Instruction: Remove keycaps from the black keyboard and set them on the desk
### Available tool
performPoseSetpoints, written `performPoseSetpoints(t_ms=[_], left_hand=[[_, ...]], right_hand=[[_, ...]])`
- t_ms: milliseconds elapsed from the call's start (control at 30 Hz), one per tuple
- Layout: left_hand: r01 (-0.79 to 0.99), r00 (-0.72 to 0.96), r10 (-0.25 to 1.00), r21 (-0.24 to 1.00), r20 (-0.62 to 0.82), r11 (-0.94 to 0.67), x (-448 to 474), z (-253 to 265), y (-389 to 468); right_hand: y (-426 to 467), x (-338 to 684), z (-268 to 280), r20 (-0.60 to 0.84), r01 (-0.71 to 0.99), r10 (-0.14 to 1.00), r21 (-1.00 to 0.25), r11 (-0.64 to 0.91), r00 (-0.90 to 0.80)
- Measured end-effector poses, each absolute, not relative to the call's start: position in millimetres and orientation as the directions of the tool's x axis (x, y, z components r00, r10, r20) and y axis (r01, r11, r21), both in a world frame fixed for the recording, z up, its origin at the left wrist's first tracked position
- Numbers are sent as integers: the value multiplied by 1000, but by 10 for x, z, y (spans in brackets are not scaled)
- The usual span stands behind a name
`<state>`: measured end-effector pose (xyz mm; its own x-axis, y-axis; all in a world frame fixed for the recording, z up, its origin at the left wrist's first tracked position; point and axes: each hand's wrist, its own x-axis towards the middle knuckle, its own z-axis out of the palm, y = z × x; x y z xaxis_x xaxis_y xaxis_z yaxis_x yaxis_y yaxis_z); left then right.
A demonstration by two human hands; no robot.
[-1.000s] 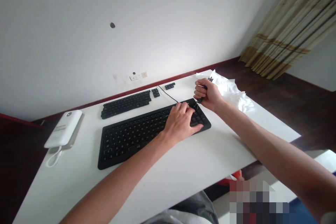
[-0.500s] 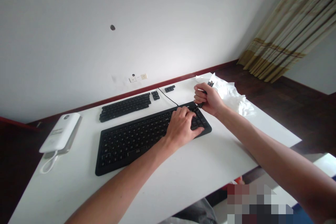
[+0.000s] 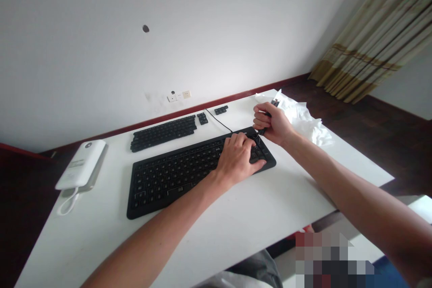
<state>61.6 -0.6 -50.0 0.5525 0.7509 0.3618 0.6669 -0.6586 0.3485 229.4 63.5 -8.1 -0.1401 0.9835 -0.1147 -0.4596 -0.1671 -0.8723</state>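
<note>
A black keyboard (image 3: 153, 184) lies on the white table (image 3: 209, 229), its key area mostly stripped down to bare switch positions. My left hand (image 3: 236, 157) rests palm down over its right part, thumb stretched out and fingers bent against the keys. Just beyond, my right hand (image 3: 274, 123) is closed in a fist around a slim black-handled tool (image 3: 276, 103). The tool's upper end sticks out above the fist. Its lower end points down at the top right of the keyboard, beside my left fingertips; the exact tip is too small to make out.
Black keycaps (image 3: 165, 133) sit in rows behind the keyboard, with two smaller groups to their right. A cable (image 3: 219, 121) runs back from the keyboard. Crumpled white tissue (image 3: 300, 119) lies at the right edge. A white power bank (image 3: 81, 165) with a looped cord is on the left.
The whole view has shifted slightly, so everything appears a little higher and to the right. Both hands keep nearly the same place on the keyboard, and my right hand still grips the tool.
</note>
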Motion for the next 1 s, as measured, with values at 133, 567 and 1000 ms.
performPoseSetpoints(t_ms=[133,567,1000], left_hand=[[680,568,737,296,365,-671,616,-478,-45],[707,604,687,126,404,-696,606,-434,-159],[698,610,686,140,396,-702,598,-466,-162]], right_hand=[[639,2300,-71,-135,-431,970,-877,-212,-203],[474,2340,-12,68,-169,729,-983,-67,-681],[683,2497,-175,93,-366,775,-912,-186,-625]])
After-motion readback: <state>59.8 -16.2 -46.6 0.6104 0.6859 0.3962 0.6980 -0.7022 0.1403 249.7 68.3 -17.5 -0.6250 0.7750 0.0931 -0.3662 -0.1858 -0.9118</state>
